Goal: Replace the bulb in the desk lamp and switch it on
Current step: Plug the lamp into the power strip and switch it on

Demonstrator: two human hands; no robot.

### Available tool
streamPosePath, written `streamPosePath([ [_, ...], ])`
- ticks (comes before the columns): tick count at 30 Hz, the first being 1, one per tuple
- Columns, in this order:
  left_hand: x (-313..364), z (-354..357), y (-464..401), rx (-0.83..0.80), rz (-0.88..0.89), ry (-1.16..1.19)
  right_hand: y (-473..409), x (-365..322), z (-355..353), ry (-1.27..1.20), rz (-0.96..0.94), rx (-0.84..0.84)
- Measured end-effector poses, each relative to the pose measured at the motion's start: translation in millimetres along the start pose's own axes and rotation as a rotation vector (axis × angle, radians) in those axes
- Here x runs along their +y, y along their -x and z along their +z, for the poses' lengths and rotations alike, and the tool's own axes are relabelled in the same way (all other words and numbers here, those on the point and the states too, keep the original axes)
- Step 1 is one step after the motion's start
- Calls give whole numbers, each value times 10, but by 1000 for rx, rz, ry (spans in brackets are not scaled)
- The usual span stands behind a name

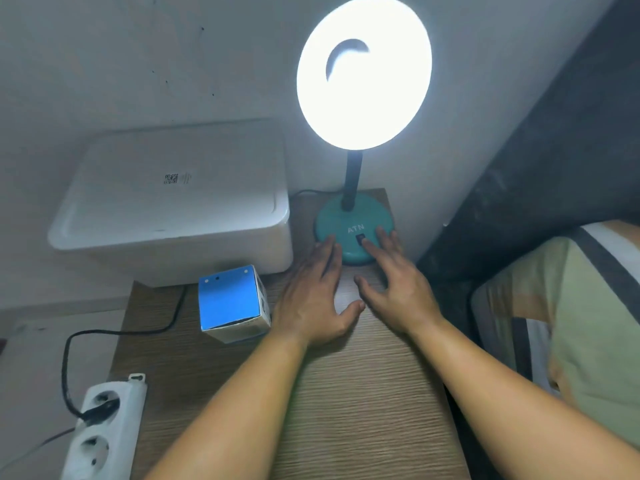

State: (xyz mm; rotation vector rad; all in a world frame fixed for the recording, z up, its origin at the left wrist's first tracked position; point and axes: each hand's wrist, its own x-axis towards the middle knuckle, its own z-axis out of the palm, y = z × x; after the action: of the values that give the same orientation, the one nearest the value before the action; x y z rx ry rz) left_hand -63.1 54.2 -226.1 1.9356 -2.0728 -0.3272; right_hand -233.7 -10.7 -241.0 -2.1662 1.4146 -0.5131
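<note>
Two bare forearms reach forward across a wood-grain table (363,393), a power strip (104,431) at the near left edge with a black cord (69,358) plugged into it. The left hand (311,299) lies flat, fingers spread and holding nothing, its fingertips touching the near left rim of the lamp's base (332,216). The right hand (398,289) is also open and empty, its index finger extended onto the black switch (361,239) at the front of the base, the other fingers splayed beside it. The right hand is therefore the one on the control; the switch sits directly under its fingertip, facing the person. Left of the hands stands a small blue box (232,303), likely bulb packaging, and behind it a white bin (173,209) against the wall. The lamp stands at the table's far right corner, its dark neck (352,181) rising near-upright from the teal base. The round shade (363,71) tilts toward the camera and glares bright white: the light is on. The task looks essentially complete, with only the withdrawal of the hands remaining.
</note>
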Motion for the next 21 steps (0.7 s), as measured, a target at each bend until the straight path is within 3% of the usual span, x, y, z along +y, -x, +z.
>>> streamPosePath([
  [21, -20, 5, -9, 0, 18, 27, 6, -24, -8, -6, -32, 27],
])
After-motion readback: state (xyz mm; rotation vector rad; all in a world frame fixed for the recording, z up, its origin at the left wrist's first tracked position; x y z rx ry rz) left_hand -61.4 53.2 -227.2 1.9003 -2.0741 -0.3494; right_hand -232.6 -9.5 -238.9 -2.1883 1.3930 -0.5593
